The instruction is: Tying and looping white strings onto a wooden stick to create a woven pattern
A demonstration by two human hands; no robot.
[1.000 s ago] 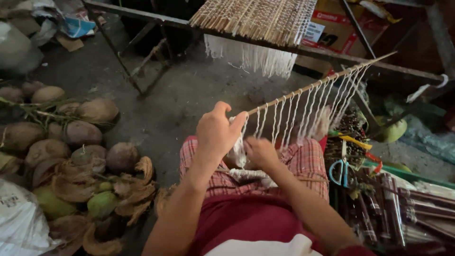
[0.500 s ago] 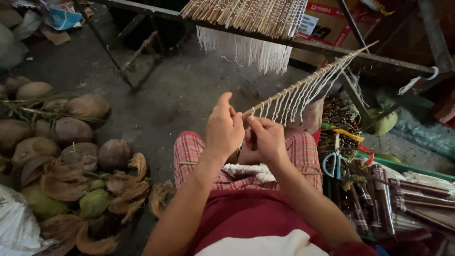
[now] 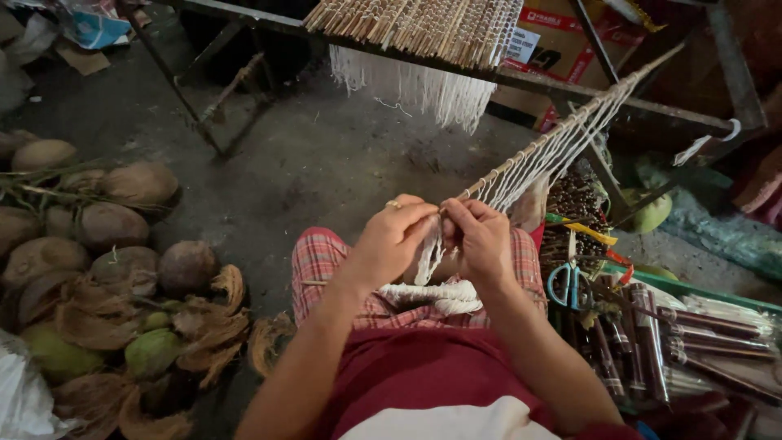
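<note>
1. Since the earlier frame both hands sit lower and closer together, meeting over the lap.
2. Coconuts (image 3: pixel 106 220) and husks (image 3: pixel 204 326) lie on the floor at far left.
3. The left hand (image 3: pixel 391 240) pinches white cord (image 3: pixel 429 257).
4. The right hand (image 3: pixel 481 240) pinches the same cord beside it, fingertips nearly touching.
5. The cord hangs from a stick (image 3: pixel 562 130) slanting up right; a bundle (image 3: pixel 436 295) rests on the lap.
6. Scissors (image 3: pixel 568 285) lie just right.

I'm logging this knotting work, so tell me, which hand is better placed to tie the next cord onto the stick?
Probably the right hand: it pinches the white cord on the side where the stick runs on. The left hand sits at the stick's near end.
</note>
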